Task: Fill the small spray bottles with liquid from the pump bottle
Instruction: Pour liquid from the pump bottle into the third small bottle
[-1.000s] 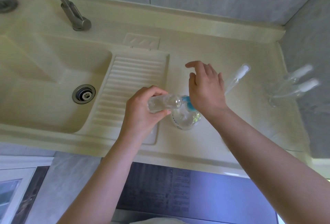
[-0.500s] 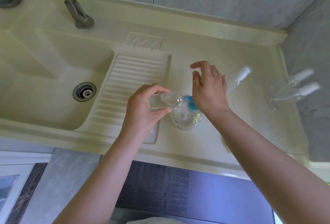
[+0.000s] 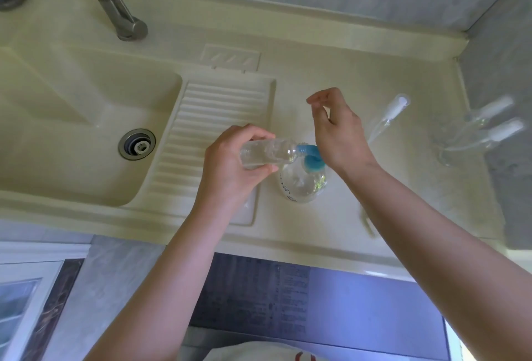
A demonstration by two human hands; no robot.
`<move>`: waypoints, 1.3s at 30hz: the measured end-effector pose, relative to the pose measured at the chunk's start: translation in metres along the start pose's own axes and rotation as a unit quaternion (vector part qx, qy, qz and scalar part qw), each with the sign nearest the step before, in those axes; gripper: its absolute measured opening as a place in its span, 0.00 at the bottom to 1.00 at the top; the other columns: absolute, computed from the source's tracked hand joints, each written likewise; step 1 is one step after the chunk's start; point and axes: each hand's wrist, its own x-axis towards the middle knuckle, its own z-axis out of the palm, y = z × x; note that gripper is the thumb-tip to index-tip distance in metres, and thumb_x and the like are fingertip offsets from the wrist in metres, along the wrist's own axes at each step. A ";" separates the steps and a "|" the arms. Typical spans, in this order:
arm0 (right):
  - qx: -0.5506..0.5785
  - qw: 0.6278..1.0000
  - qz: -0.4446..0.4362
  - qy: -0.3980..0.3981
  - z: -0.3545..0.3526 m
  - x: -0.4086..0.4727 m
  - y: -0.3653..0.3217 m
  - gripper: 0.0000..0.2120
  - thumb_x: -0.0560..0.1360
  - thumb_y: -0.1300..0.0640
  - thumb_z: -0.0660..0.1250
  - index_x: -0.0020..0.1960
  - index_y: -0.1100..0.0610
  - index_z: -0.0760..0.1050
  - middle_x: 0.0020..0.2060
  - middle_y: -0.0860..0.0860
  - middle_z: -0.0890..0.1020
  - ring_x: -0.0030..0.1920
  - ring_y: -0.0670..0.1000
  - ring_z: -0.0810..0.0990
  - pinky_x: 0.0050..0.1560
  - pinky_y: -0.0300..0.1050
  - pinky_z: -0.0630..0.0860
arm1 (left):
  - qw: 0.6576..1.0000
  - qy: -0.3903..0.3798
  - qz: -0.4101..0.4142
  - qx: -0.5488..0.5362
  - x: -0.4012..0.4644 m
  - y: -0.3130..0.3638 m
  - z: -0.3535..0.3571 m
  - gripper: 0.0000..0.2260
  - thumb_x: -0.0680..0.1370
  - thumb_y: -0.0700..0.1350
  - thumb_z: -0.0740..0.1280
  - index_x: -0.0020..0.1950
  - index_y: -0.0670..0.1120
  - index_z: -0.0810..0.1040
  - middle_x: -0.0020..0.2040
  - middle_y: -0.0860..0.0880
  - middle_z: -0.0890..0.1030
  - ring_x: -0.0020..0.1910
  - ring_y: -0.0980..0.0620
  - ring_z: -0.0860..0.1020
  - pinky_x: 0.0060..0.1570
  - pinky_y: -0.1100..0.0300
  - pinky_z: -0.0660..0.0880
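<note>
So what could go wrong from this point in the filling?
1. The left hand holds the small spray bottle nearly on its side at the blue pump nozzle; if the mouth slips off, liquid could squirt onto the counter.
2. The right hand presses the pump with its heel while nothing steadies the pump bottle, so it might tip.
3. Tilted this far, the small bottle could spill what is already in it.
</note>
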 end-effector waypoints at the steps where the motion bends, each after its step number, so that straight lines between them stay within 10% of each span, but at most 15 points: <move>1: -0.002 1.000 -0.011 0.000 -0.001 0.000 -0.002 0.13 0.79 0.51 0.51 0.58 0.49 0.73 0.54 0.47 0.79 0.63 0.53 0.74 0.72 0.63 0.61 | 1.000 0.001 0.000 -0.002 0.000 0.000 0.000 0.18 0.64 0.41 0.81 0.51 0.51 0.82 0.50 0.56 0.82 0.52 0.58 0.78 0.55 0.65 0.72; 6: -0.094 0.994 -0.056 -0.020 0.008 -0.005 -0.001 0.18 0.80 0.61 0.49 0.60 0.50 0.74 0.44 0.44 0.72 0.63 0.58 0.73 0.72 0.66 0.57 | 1.000 0.001 -0.002 0.006 -0.002 -0.002 0.001 0.18 0.64 0.40 0.81 0.51 0.51 0.82 0.49 0.57 0.81 0.52 0.58 0.78 0.55 0.66 0.72; 39: 0.036 0.999 0.011 -0.021 -0.001 -0.001 -0.005 0.15 0.82 0.57 0.55 0.67 0.51 0.69 0.63 0.52 0.75 0.57 0.54 0.75 0.65 0.49 0.67 | 0.999 -0.004 0.009 0.030 0.004 0.005 -0.002 0.20 0.63 0.39 0.81 0.51 0.52 0.82 0.49 0.58 0.81 0.52 0.60 0.77 0.55 0.71 0.69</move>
